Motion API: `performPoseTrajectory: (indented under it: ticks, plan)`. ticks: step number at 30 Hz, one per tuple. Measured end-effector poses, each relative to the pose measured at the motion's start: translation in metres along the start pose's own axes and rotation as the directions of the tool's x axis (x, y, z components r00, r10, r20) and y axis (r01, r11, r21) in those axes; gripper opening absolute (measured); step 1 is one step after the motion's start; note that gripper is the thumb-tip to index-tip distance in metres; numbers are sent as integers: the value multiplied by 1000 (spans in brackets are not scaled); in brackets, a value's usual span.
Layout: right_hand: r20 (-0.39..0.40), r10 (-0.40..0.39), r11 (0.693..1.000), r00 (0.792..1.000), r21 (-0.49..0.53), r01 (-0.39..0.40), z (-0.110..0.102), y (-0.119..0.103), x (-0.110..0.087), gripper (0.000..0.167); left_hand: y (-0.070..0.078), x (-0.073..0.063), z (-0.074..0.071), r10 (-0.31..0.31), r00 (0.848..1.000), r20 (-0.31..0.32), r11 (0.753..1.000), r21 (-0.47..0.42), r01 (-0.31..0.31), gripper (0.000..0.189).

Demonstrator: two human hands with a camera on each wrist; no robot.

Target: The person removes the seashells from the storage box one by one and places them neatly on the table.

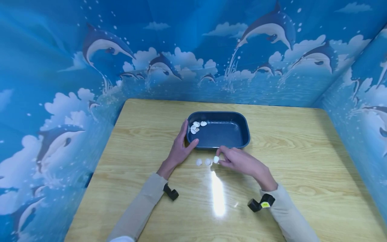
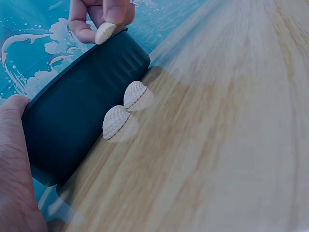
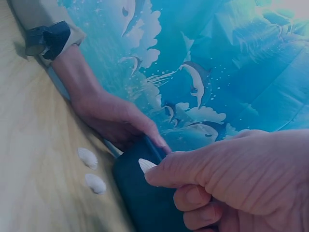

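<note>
A dark blue rectangular basin (image 1: 225, 134) stands on the table, with several white seashells (image 1: 194, 129) gathered in its left end. My left hand (image 1: 178, 149) rests against the basin's left side, fingers straight along the wall and thumb at the near left corner. Between thumb and fingers, my right hand (image 1: 242, 162) pinches a small white ribbed seashell (image 2: 105, 33) just in front of the basin's near wall. Two more seashells, a nearer one (image 2: 117, 123) and a farther one (image 2: 136, 95) in the left wrist view, lie side by side on the table in front of the basin.
Pale wood-grain tabletop (image 1: 145, 134) surrounds the basin, with a bright light reflection (image 1: 218, 195) at the front. Blue dolphin-printed sheeting (image 1: 187, 50) rises behind the table and on both sides. Each wrist carries a small black camera, such as the left one (image 1: 171, 192).
</note>
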State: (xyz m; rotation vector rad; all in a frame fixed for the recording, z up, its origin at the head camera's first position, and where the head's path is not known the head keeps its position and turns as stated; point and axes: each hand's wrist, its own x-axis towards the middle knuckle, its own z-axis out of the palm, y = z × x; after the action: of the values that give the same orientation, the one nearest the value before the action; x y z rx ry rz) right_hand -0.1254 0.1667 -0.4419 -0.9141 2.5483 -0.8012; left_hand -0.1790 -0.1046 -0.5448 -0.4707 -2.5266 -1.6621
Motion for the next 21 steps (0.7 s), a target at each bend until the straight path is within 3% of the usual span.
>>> performPoseTrajectory:
  ticks: [12, 21]
  plan:
    - [-1, -3, 999, 1000, -50, 3, 22, 13, 1, 18, -1, 0, 0, 13, 1000, 2, 1000, -2, -13, 93]
    - [9, 42, 998, 999, -52, -42, 32, 23, 8, 13, -1, 0, -1, 19, 1000, 3, 1000, -8, -19, 92]
